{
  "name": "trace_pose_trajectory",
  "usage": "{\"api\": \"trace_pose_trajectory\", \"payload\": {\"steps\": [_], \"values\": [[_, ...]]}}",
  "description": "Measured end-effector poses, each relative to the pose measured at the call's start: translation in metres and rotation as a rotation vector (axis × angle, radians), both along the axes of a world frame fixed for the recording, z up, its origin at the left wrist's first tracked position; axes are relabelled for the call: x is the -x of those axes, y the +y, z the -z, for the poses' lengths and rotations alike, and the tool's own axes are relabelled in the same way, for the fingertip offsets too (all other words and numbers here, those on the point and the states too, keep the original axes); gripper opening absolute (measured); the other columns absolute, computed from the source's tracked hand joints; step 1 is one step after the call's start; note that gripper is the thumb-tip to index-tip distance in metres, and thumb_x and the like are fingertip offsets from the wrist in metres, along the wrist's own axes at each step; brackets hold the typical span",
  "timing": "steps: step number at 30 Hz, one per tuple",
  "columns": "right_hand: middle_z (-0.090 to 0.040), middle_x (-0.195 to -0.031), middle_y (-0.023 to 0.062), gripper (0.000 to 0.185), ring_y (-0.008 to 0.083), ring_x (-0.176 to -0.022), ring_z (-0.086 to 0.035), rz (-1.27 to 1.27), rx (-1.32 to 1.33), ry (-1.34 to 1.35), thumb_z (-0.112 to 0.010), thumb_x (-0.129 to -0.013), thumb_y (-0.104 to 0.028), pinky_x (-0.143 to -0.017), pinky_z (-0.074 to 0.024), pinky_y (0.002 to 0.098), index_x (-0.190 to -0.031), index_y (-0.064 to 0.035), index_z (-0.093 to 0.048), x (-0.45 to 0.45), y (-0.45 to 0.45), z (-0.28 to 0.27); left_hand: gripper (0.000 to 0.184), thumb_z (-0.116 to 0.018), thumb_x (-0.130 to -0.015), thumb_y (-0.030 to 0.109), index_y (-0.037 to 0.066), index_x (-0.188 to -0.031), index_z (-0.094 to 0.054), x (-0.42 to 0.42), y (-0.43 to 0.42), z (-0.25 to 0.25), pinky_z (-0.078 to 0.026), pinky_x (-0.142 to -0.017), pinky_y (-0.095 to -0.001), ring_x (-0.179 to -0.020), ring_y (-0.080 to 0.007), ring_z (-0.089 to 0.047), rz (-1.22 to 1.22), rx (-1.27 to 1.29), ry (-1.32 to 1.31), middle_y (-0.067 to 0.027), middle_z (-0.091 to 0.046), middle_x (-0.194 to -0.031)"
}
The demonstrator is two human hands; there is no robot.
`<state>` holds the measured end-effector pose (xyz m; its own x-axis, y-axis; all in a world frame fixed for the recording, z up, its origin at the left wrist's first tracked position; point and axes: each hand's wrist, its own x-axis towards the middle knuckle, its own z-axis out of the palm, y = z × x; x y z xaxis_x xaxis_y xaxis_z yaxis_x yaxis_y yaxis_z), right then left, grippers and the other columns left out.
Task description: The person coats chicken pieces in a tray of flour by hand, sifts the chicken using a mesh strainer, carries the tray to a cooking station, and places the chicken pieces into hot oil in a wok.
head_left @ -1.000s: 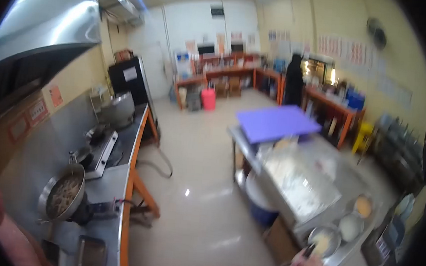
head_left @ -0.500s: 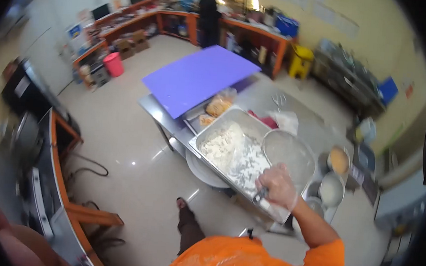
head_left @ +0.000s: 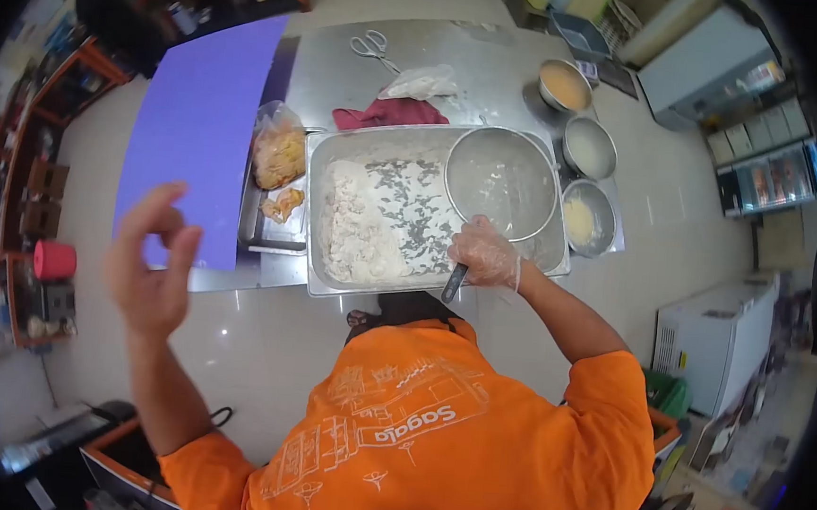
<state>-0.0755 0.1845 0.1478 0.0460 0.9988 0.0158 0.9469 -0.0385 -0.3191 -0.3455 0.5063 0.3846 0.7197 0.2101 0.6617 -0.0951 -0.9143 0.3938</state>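
Observation:
My right hand (head_left: 485, 251), in a clear plastic glove, is closed round the dark handle of a round metal sieve (head_left: 501, 181). The sieve rests over the right part of a deep metal tray (head_left: 314, 201). White flour (head_left: 362, 238) covers much of the tray floor, lumpy at the left and thin in the middle. My left hand (head_left: 152, 265) is bare and raised near the purple board (head_left: 200, 117), its fingers bent but apart, holding nothing. Between board and tray, a plastic bag of yellowish food pieces (head_left: 279, 156) sits in a smaller metal tray (head_left: 276, 248), with a loose piece (head_left: 282, 205).
Three metal bowls, one with orange-brown contents (head_left: 564, 86), one whitish (head_left: 589, 147) and one pale yellow (head_left: 581, 220), line the right side. Behind the tray lie a dark red cloth (head_left: 395, 115), white plastic (head_left: 422, 82) and scissors (head_left: 385, 61). A person in dark clothes (head_left: 117, 17) stands far left.
The view has turned right and now faces the tray squarely. My left hand has come up from the lower left edge into plain view. My right hand keeps its grip on the sieve.

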Motion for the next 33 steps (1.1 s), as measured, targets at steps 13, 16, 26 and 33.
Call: {"api": "trace_pose_trajectory", "payload": {"steps": [13, 16, 26, 33], "values": [[-0.057, -0.130, 0.0190, 0.051, 0.0341, -0.127, -0.049, 0.072, -0.058, 0.578, -0.062, -0.083, -0.017, -0.110, -0.0322, 0.0469, -0.132, -0.0036, -0.053, -0.011, 0.128, -0.029, 0.050, -0.063, -0.094, 0.020, 0.000, -0.137, -0.047, -0.055, -0.003, 0.284, -0.047, -0.090, -0.0391, -0.108, -0.0295, -0.055, -0.302, 0.648, 0.388, -0.0180, -0.055, -0.120], [-0.033, -0.149, 0.0309, 0.081, 0.0426, -0.142, -0.031, 0.045, 0.248, 0.444, -0.068, -0.084, -0.034, -0.119, -0.0236, 0.0464, -0.148, -0.0012, -0.031, 0.006, 0.199, 0.040, 0.052, -0.055, -0.099, 0.026, -0.007, -0.137, -0.043, -0.065, -0.013, 0.316, -0.041, -0.099, -0.0452, -0.118, -0.0399, -0.052, -0.274, 0.640, 0.382, -0.0247, -0.053, -0.126], [-0.040, -0.138, 0.0341, 0.091, 0.0480, -0.128, -0.045, 0.531, 0.531, 0.446, -0.077, -0.071, -0.034, -0.103, -0.0431, 0.0472, -0.147, -0.0031, -0.035, 0.082, 0.234, 0.095, 0.045, -0.048, -0.102, 0.024, -0.006, -0.136, -0.043, -0.062, -0.013, 0.316, -0.043, -0.097, -0.0462, -0.115, -0.0445, -0.052, -0.289, 0.741, 0.483, -0.0272, -0.053, -0.120], [-0.054, -0.134, 0.0241, 0.084, 0.0270, -0.121, -0.055, 0.601, 0.364, 1.046, -0.073, -0.072, -0.020, -0.099, -0.0450, 0.0328, -0.147, -0.0018, -0.039, 0.032, 0.201, 0.080, 0.050, -0.049, -0.102, 0.029, -0.006, -0.137, -0.042, -0.059, -0.014, 0.320, -0.040, -0.101, -0.0440, -0.117, -0.0403, -0.052, -0.252, 0.812, 0.361, -0.0258, -0.053, -0.122]]}}
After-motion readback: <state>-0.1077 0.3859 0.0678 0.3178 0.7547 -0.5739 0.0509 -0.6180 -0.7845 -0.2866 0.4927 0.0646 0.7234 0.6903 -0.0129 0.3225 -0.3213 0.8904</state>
